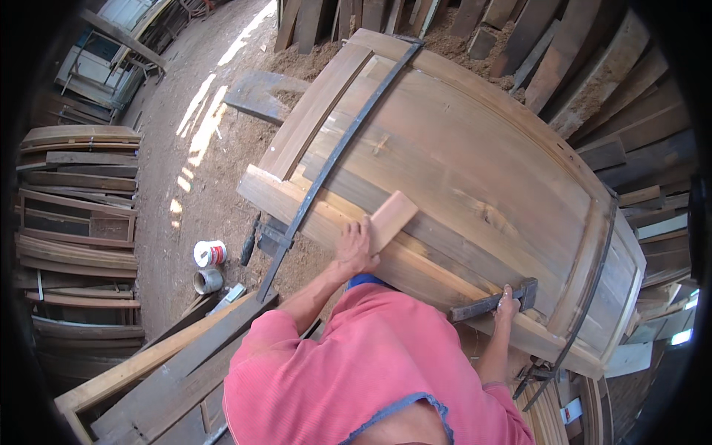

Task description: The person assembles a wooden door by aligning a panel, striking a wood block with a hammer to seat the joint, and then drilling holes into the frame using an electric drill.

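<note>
A wooden door (445, 141) lies flat in front of me, with frame pieces around several broad boards. My left hand (357, 248) is closed on the near end of a short reddish wood block (393, 218), which rests over the door's near side. In my right hand (507, 305) is a dark hammer (486, 302), gripped close to its head, over the door's near edge. One long metal bar clamp (345, 148) crosses the door at the left. Another bar clamp (593, 278) spans it at the right.
Stacked boards and frames (81, 245) line the left side. Planks (630, 104) lean at the back and right. A white bucket (211, 254) and a can (208, 281) stand on the dirt floor (167, 222). A wooden frame (170, 363) lies at my lower left.
</note>
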The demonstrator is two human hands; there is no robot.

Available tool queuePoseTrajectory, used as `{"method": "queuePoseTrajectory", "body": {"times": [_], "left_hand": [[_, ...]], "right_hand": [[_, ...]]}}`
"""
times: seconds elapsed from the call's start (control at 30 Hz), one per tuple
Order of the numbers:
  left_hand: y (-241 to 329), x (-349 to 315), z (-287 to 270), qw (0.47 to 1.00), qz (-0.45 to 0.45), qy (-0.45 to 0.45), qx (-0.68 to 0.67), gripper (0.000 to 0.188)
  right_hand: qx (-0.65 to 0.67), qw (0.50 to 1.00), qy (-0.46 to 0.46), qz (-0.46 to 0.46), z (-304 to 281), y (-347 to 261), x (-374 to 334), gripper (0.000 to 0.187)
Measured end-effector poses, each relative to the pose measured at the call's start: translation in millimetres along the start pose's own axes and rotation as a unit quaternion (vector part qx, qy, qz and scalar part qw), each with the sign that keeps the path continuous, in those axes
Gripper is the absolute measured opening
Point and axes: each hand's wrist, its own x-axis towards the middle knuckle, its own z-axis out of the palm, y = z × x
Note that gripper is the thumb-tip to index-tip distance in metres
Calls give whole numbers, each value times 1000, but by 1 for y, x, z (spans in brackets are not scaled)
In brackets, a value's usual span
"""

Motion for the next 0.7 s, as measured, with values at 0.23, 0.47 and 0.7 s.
{"method": "queuePoseTrajectory", "body": {"times": [0.23, 0.47, 0.7], "left_hand": [[-41, -66, -21, 986, -164, 26, -23, 115], [-61, -63, -31, 984, -179, 15, -16, 118], [-89, -54, -38, 987, -152, -35, -38, 119]], "right_hand": [[35, 999, -32, 15, -1, -1, -6, 41], [71, 987, -116, -80, -10, -14, -5, 29], [-266, 842, -214, -416, 18, -148, -123, 28]]}}
